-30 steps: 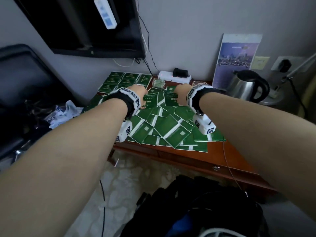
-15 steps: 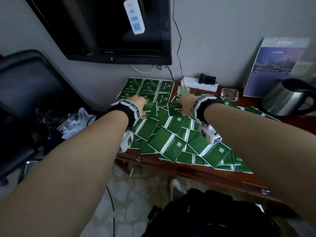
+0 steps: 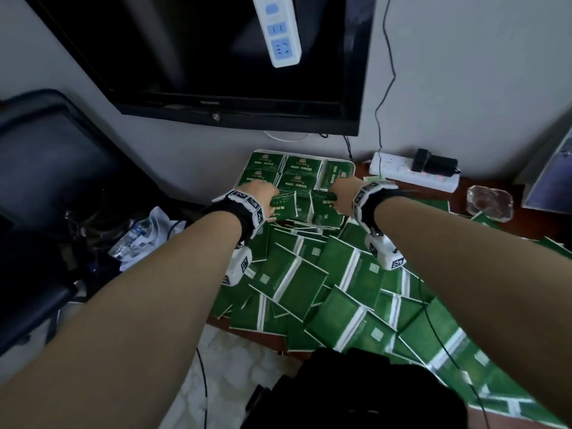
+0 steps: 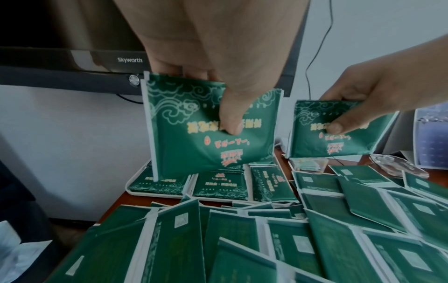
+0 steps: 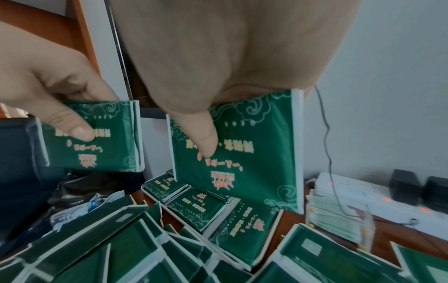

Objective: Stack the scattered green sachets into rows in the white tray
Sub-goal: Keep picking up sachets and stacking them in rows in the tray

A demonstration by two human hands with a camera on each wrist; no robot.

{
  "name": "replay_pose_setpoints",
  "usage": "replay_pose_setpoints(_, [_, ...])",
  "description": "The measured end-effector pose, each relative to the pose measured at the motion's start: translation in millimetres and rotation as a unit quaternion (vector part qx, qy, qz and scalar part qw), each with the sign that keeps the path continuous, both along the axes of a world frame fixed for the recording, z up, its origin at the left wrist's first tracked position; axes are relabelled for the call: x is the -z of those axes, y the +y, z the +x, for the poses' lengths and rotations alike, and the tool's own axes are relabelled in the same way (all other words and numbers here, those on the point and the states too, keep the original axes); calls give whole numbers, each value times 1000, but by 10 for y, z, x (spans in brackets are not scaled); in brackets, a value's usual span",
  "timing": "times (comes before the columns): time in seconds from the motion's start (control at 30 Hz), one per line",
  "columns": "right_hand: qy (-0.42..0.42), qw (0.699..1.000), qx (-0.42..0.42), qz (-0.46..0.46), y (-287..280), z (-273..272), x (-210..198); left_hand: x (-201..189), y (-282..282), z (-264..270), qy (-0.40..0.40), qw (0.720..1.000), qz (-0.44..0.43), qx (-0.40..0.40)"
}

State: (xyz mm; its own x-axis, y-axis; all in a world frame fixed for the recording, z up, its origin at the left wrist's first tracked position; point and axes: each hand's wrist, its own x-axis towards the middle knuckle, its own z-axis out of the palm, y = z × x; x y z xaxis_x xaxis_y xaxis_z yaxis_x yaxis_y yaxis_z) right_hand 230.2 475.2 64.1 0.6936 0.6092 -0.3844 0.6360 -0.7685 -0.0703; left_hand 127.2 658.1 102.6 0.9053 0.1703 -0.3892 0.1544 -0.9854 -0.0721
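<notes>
Wood-brown bench (image 3: 526,226) under the wall-mounted television (image 3: 216,57) carries a wide scatter of green sachets (image 3: 309,274), most lying face down, and the white tray (image 3: 351,165) sits at its far edge against the wall, with sachets already laid in rows inside it. Your left hand (image 3: 261,191) pinches one sachet (image 4: 208,130) upright, thumb on its printed face and fingers (image 4: 169,67) behind, just above the tray's near-left stacks. Your right hand (image 3: 340,193) grips a second sachet (image 5: 242,153) the same way, beside the first and over the tray's near-right end. Compared with a second ago, both hands have carried their sachets off the pile and closer to the tray, and your head has tipped down and leaned in, so the kettle has slipped out of sight while the hanging power strip (image 3: 277,29) now sits high in the head view.
</notes>
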Motion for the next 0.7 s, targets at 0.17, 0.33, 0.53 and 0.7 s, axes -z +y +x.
replay_pose_setpoints(0.17, [35, 999, 3, 6, 504, 201, 251, 273, 481, 187, 14, 1000, -12, -2])
replay_pose_setpoints(0.33, [65, 997, 33, -10, 919, 253, 570, 608, 1027, 366, 46, 999, 3, 20])
replay_pose_setpoints(0.53, [65, 989, 129, -15, 1215, 298, 853, 1007, 1527, 741, 45, 994, -4, 98])
replay_pose_setpoints(0.7, [27, 989, 143, 6, 1393, 241, 1161, 1454, 1723, 841, 3, 985, -12, 174])
